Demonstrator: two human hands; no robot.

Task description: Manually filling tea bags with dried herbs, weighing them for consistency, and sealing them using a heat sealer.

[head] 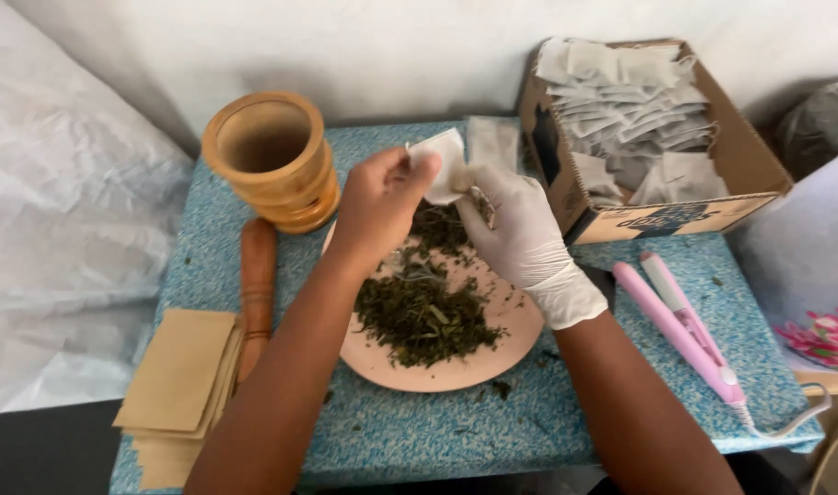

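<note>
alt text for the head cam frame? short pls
Two hands hold a small white sachet above a pink plate of dried green leaves; the left hand is bare, the right hand wears a white glove. On the blue table sit a wooden mortar, pestle, brown envelopes, a pink hair straightener and a box of filled sachets.

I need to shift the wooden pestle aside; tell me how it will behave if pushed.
The wooden pestle looks round and long, lying flat on the table, so it would probably roll sideways. It seems solid and stiff, unlikely to bend. The brown envelope stack beside it may stop it.
</note>
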